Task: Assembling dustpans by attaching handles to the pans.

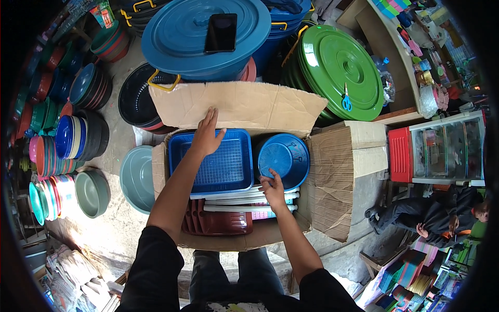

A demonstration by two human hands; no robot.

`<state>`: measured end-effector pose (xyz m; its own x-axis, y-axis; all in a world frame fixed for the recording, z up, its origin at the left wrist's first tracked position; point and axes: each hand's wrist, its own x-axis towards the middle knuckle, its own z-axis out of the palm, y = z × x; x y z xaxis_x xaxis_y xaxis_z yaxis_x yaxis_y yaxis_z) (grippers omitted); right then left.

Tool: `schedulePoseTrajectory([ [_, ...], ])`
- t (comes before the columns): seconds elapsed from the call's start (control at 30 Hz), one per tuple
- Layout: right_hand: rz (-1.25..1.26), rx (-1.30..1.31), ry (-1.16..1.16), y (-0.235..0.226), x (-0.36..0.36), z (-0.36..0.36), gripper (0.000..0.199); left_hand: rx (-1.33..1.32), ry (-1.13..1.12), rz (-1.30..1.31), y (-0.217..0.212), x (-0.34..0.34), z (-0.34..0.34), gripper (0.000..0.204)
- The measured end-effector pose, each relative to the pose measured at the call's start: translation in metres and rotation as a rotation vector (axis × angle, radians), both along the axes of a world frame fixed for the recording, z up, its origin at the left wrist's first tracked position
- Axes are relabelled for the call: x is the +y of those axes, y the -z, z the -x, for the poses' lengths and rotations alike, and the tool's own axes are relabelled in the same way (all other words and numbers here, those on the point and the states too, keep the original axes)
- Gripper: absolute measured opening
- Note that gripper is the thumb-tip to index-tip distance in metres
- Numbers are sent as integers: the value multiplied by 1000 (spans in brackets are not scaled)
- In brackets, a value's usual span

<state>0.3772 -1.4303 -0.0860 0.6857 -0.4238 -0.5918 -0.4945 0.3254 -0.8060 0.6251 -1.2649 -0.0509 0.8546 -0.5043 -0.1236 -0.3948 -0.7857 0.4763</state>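
A cardboard box [162, 179] stands open in front of me, packed with plastic ware. My left hand [209, 136] is open, its fingers stretched out flat against the raised far flap [249, 108]. Beneath that wrist lies a rectangular blue mesh basket [223, 164], partly covered by the forearm. My right hand [273, 191] has its fingers apart, with nothing visible in them, at the near edge of a round blue basket [293, 156]; whether it touches the rim I cannot tell. White bars [228, 201] and brown-red plastic ware [226, 222] fill the box's near side.
Past the box stand a lidded blue tub [171, 41] with a black phone [221, 32] on it and a green lid [338, 57] bearing blue-handled scissors [346, 100]. Basins [138, 174] stand at left. A drawer unit [447, 148] and a seated person [416, 216] are at right.
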Motion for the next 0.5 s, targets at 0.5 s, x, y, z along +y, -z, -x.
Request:
schedulePoseTrajectory([
  [0.5,-106,84,-35,30,22,57,54,48,-90,204,7,2,17,52],
])
